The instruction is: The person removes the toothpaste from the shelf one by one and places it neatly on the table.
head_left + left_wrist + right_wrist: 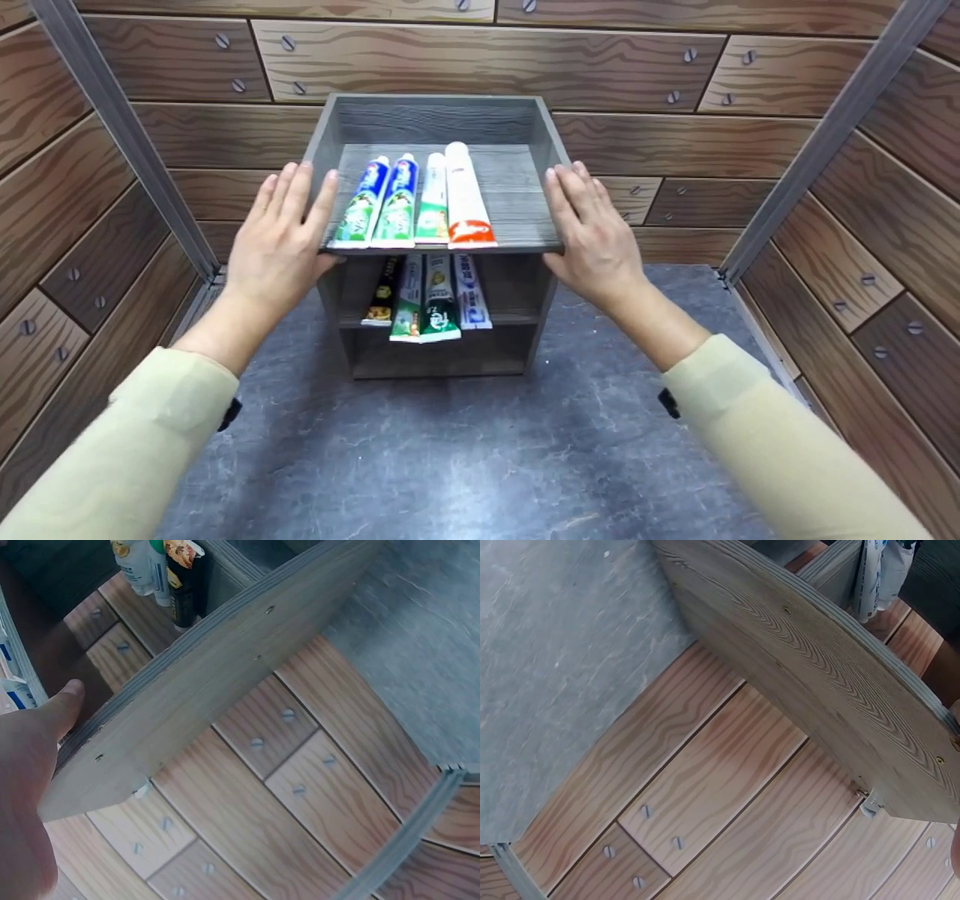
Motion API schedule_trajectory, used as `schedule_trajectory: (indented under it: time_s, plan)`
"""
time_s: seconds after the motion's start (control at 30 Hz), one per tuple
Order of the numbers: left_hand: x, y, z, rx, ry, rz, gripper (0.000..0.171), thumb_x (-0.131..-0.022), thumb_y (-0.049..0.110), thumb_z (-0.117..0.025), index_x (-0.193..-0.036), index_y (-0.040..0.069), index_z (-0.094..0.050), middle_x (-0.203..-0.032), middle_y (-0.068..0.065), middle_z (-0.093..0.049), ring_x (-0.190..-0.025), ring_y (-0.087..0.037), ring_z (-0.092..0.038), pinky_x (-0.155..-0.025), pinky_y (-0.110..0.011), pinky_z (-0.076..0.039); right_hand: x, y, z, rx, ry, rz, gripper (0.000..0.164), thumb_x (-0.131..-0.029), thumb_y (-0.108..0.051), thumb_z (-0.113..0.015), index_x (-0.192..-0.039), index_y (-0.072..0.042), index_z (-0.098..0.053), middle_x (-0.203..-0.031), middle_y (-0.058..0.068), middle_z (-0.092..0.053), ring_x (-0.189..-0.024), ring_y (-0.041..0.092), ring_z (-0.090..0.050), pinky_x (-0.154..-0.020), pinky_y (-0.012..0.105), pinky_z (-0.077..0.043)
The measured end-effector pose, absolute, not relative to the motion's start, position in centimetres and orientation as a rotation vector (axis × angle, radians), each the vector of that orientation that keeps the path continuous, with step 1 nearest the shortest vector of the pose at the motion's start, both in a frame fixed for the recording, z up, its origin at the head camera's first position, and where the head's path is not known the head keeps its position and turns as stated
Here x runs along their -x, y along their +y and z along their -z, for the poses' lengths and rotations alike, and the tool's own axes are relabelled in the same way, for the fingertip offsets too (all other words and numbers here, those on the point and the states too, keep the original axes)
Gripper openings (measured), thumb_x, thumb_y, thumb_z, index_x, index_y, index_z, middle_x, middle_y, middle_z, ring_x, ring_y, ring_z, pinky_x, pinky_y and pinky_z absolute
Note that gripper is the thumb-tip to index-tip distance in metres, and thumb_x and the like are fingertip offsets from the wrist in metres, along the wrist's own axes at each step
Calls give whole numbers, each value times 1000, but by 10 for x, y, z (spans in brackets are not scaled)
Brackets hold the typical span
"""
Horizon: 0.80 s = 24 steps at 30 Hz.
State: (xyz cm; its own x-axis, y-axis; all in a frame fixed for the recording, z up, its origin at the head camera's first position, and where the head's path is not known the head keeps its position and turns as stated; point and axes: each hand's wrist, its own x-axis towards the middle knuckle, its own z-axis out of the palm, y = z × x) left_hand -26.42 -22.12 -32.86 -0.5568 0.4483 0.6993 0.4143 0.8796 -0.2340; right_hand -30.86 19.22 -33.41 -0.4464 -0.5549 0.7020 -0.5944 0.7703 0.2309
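A small grey wooden shelf unit [437, 120] stands on the floor, seen from above. My left hand [276, 244] rests on its left side panel [187, 690] with straight fingers, the thumb by the front edge. On the right side panel [817, 667] lies my right hand [598, 232], fingers likewise straight, its thumb near the front corner. Between the hands, several toothpaste tubes lie side by side on the top: two blue-green tubes [396, 202], a slim white-green tube [433, 199] and a larger white tube with an orange end [466, 199].
Several more toothpaste tubes, among them a dark green tube [440, 300] and a black tube [384, 292], stick out from the middle shelf. A lower compartment [439, 352] sits beneath. Wood-patterned walls [487, 67] enclose the grey marbled floor [465, 450], with metal posts [832, 135] at the corners.
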Motion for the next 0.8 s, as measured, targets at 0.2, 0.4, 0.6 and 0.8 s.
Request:
schedule_trajectory:
  time_s: [0.2,0.4,0.6,0.8]
  plan:
    - [269,-203,329,605,-2224,-58,116,-65,23,-103,-160,-1,-42,-156,-36,-44,-145,-52,-44,-126,-57,-30,309,209,334,-827,-2161,-59,113,-65,-13,-96,-159,8,-38,-158,27,-43,-150,45,-39,-125,54,-34]
    - [271,-190,329,585,-2245,-71,116,-66,24,-103,-161,-1,-40,-157,-35,-42,-147,-50,-43,-127,-55,-30,310,218,335,-811,-2177,-61,114,-66,-13,-99,-159,7,-37,-158,26,-43,-151,45,-39,-128,48,-29]
    - [271,-190,329,579,-2254,-76,116,-68,26,-103,-161,-1,-40,-158,-35,-42,-148,-50,-42,-127,-55,-29,311,219,334,-821,-2178,-70,116,-64,-13,-101,-160,6,-38,-159,25,-43,-151,44,-39,-129,47,-26]
    - [272,-189,329,573,-2264,-78,115,-69,26,-102,-161,-1,-40,-158,-35,-42,-147,-50,-42,-127,-55,-28,312,220,334,-819,-2188,-66,116,-65,-13,-101,-160,6,-38,-160,25,-43,-152,44,-38,-129,47,-26]
